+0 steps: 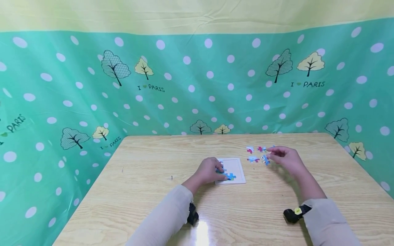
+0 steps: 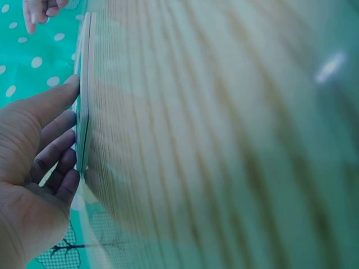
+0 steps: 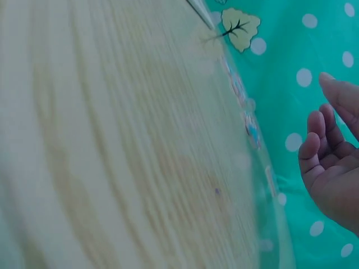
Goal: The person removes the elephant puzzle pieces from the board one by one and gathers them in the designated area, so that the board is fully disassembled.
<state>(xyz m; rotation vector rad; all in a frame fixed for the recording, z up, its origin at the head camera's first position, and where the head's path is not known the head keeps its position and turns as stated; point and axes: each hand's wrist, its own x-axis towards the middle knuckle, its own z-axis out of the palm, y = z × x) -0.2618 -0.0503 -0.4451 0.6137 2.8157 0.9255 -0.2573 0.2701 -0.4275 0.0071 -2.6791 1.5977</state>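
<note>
A white square puzzle tray (image 1: 241,171) lies on the table with several joined blue pieces (image 1: 230,176) along its left and lower part. My left hand (image 1: 210,171) rests on the tray's left side, fingertips touching the pieces; in the left wrist view the hand (image 2: 39,162) has its fingers at the tray's edge (image 2: 85,95). Right of the tray lie several loose pieces (image 1: 253,159). My right hand (image 1: 286,159) hovers at their right side, near a blue piece (image 1: 265,160); in the right wrist view the hand (image 3: 336,162) is above the table, fingers loosely bent, holding nothing visible.
The wooden table (image 1: 147,160) reaches back to a green dotted curtain (image 1: 172,85) with printed trees. Black wrist cameras sit at the left cuff (image 1: 193,214) and the right cuff (image 1: 292,216). A small dark speck (image 1: 171,177) is on the table left of my left hand.
</note>
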